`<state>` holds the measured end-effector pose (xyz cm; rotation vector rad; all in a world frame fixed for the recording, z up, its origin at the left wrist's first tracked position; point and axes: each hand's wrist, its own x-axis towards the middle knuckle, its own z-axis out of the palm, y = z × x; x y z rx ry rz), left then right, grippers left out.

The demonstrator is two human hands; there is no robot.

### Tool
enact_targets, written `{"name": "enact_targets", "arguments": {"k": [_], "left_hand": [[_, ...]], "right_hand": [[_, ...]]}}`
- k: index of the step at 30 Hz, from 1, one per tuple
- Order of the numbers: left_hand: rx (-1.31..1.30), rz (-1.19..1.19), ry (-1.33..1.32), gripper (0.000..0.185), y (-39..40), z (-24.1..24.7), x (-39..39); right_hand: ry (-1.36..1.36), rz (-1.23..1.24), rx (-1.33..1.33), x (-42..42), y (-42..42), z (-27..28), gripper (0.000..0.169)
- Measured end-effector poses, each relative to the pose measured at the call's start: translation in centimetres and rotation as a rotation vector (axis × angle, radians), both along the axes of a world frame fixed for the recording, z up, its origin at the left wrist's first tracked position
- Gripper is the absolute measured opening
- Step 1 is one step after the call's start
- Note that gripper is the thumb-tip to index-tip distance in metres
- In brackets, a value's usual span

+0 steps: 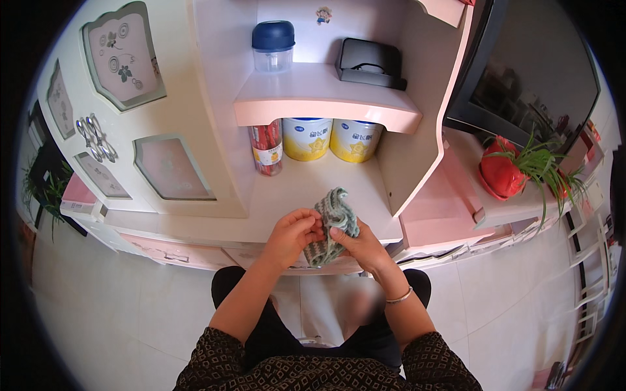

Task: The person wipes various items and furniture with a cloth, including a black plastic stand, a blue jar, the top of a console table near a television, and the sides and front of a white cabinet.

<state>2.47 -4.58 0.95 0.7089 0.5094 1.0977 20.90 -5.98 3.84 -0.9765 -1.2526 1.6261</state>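
A folded or bunched grey-green and white striped cloth (326,248) is held up between my hands, over the front edge of the white cabinet ledge (283,195). My right hand (361,244) grips its right side, the thumb lying across the front. At the cloth's left edge my left hand (294,233) has its thumb and fingertips pinched together. Whether those fingertips hold a bit of the cloth or something small is hard to see. The far end of the cloth curls upward in loose folds.
Behind the cloth stand a clear jar of red sticks (268,151) and two yellow-and-white cans (307,139). A shelf (327,105) above carries a blue-lidded container (273,45) and an open black case (370,62). To the right are a television (528,73) and a red-potted plant (503,168).
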Motion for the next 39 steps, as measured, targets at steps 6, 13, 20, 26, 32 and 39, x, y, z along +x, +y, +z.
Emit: {"name": "enact_targets", "arguments": {"k": [6, 13, 20, 26, 32, 39], "left_hand": [[0.43, 0.093, 0.566, 0.016, -2.1, 1.5, 2.3], [0.245, 0.005, 0.389, 0.015, -0.6, 1.8, 0.1], [0.283, 0.111, 0.352, 0.014, -1.9, 3.4, 1.9], [0.3, 0.158, 0.665, 0.014, 1.1, 4.8, -1.4], [1.07, 0.506, 1.09, 0.023, 3.3, 8.8, -5.3], [1.197, 0.196, 1.486, 0.028, 1.1, 2.6, -7.2]], "right_hand": [[-0.015, -0.025, -0.026, 0.0, 0.2, -0.3, 0.05], [0.031, 0.049, -0.078, 1.6, 1.1, -0.8, 0.048], [-0.091, 0.044, 0.032, 1.3, 1.4, -0.2, 0.047], [-0.144, -0.02, 0.07, 3.4, 2.9, 1.2, 0.032], [-0.321, 0.012, 0.49, 6.7, 5.1, 5.8, 0.024], [-1.096, 0.068, 0.79, 8.4, 4.6, -1.0, 0.044]]}}
